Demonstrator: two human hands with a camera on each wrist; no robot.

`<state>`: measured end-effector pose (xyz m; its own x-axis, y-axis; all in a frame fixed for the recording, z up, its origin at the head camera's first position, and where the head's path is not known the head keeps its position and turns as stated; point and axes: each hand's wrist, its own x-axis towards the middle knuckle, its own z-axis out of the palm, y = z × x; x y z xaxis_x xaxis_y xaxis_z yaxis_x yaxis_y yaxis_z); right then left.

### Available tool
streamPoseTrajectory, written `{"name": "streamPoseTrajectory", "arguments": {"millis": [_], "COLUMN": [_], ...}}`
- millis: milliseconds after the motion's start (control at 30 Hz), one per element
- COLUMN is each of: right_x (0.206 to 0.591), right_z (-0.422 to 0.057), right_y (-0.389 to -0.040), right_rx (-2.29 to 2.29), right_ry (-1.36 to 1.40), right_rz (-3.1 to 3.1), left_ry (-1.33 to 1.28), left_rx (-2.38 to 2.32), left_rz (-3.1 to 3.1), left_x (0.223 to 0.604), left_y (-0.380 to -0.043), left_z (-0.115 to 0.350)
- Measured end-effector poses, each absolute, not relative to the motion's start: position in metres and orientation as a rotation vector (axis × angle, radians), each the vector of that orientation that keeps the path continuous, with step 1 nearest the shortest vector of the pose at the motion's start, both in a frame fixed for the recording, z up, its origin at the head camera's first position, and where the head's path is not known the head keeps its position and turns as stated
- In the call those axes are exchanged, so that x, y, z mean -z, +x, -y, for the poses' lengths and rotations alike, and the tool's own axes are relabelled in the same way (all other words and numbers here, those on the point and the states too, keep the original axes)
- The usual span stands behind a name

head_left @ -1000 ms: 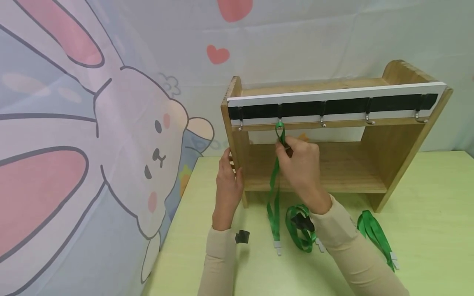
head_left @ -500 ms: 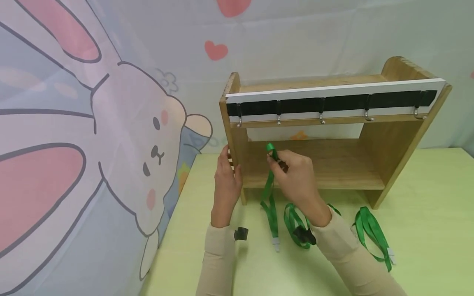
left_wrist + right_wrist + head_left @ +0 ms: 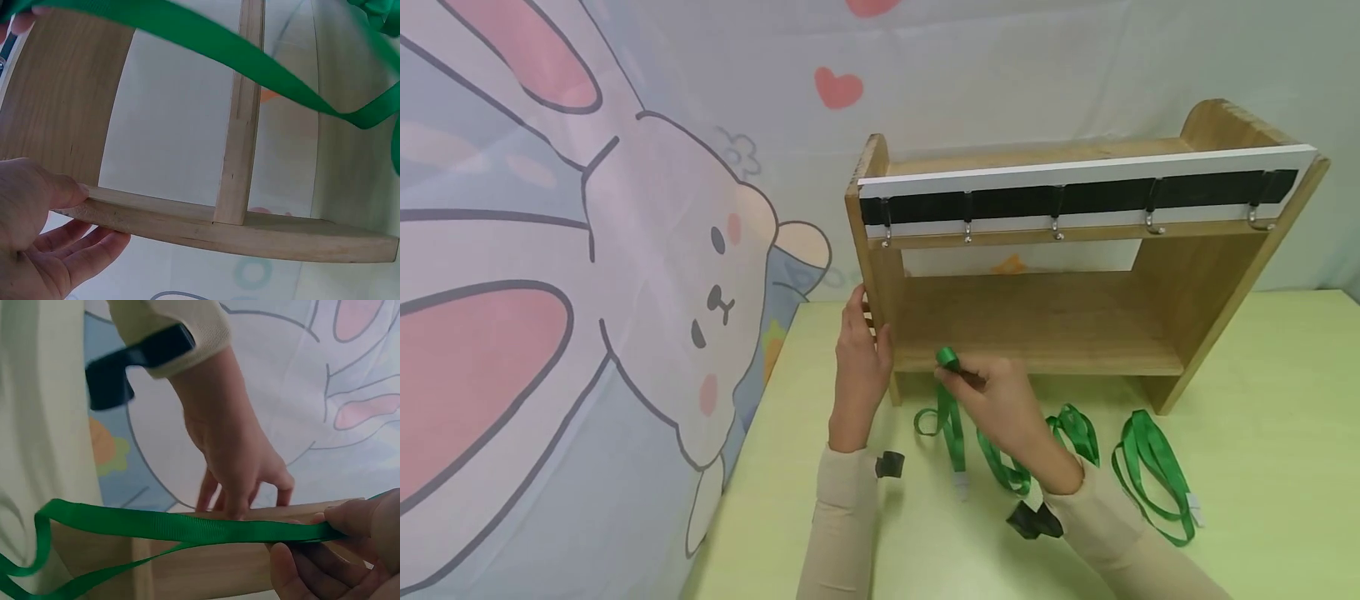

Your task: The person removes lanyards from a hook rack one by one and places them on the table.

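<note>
My left hand (image 3: 861, 375) grips the left side panel of a small wooden shelf (image 3: 1037, 321); in the left wrist view its thumb lies on one face and the fingers (image 3: 94, 256) curl behind the edge. In front of the shelf's lower board, my right hand (image 3: 1003, 408) pinches a green lanyard (image 3: 953, 433) near its looped top. The ribbon hangs from the fingers toward the table, where its white clip (image 3: 961, 482) shows. The right wrist view has the doubled green ribbon (image 3: 150, 526) stretching away from the pinching thumb and fingers.
A white and black strip (image 3: 1011, 202) with several metal hooks runs across the shelf's upper front. Several more green lanyards lie on the table, one (image 3: 1157, 471) at the right and another (image 3: 1077, 433) partly behind the right arm. A rabbit-print cloth (image 3: 662, 333) hangs at the left.
The lanyard's loop has come away from the second hook from the left. My right hand has lowered it toward the table, and its ribbon now bunches there. The left hand stays on the panel.
</note>
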<state>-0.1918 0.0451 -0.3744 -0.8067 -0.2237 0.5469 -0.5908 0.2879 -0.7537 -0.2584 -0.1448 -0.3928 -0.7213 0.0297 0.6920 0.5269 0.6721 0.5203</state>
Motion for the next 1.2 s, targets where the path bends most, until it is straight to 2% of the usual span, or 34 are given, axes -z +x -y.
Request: {"name": "streamPoseTrajectory", "arguments": {"millis": [167,467,767,1200], "right_x": [0.388,0.406,0.427,0.459], "right_z": [-0.047,-0.048,-0.045,-0.034], "right_y": [-0.182,-0.175,-0.186,-0.205], "right_rx": [-1.655,-1.681,-1.696,-1.394], "right_ry": [0.751,0.618,0.526,0.480], "right_rz": [2.285,2.420,2.504,2.655], "left_ry": [-0.431,-0.422,-0.421,-0.411], "left_rx": [0.963,0.963,0.958,0.986], "left_rz": [2.216,2.213,2.222,2.243], "left_x": [0.393,0.392,0.393,0.393], "left_y": [-0.259,-0.260,-0.260,-0.261], "left_z": [0.145,0.146,0.146,0.146]}}
